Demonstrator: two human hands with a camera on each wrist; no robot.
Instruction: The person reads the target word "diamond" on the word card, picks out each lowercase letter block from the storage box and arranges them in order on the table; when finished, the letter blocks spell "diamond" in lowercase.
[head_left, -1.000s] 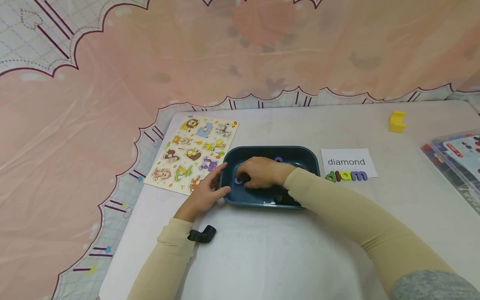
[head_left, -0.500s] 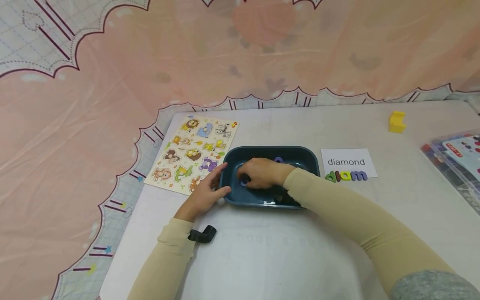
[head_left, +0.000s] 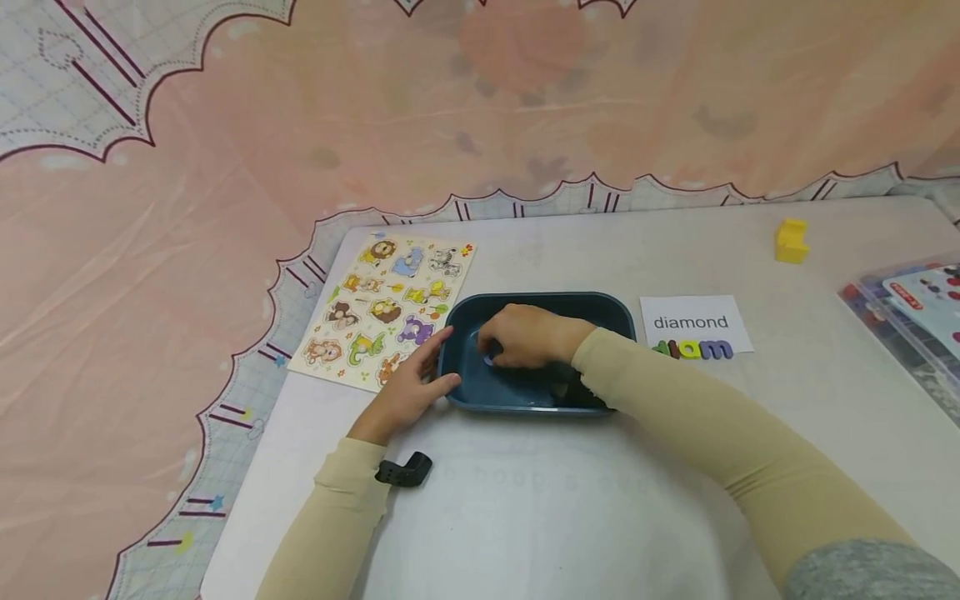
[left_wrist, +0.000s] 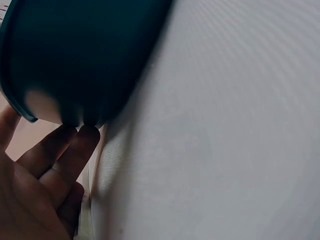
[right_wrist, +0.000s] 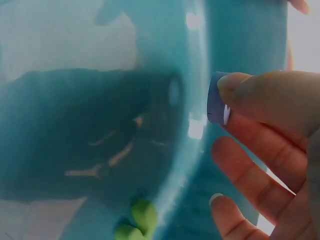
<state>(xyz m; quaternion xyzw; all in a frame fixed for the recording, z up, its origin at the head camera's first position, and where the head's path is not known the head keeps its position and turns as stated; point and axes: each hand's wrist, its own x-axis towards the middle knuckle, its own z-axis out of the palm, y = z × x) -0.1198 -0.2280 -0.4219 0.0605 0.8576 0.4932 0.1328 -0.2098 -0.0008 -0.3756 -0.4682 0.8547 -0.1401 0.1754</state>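
Observation:
A dark blue-green tray (head_left: 517,410) lies in the middle of the white table. My left hand (head_left: 411,385) rests its fingertips against the tray's left end; in the left wrist view the fingers are nearly straight on its outer wall. Over the tray's left half, my right hand (head_left: 525,335) pinches a small purple letter piece (right_wrist: 216,100) between thumb and forefinger, seen edge-on. A green piece (right_wrist: 142,220) lies in the tray. To the right, letter pieces (head_left: 701,350) stand in a row at the lower edge of a card (head_left: 693,310) printed "diamond"; my sleeve partly covers the first.
An animal picture board (head_left: 386,312) lies left of the tray, close to my left hand. A yellow block (head_left: 791,241) sits at the back right. At the right edge is a clear plastic case (head_left: 911,325) with coloured contents.
My right hand has drawn the purple piece rightward and lifted slightly with it. The right sleeve now overlaps the green first letter by the card. The left hand has stayed put.

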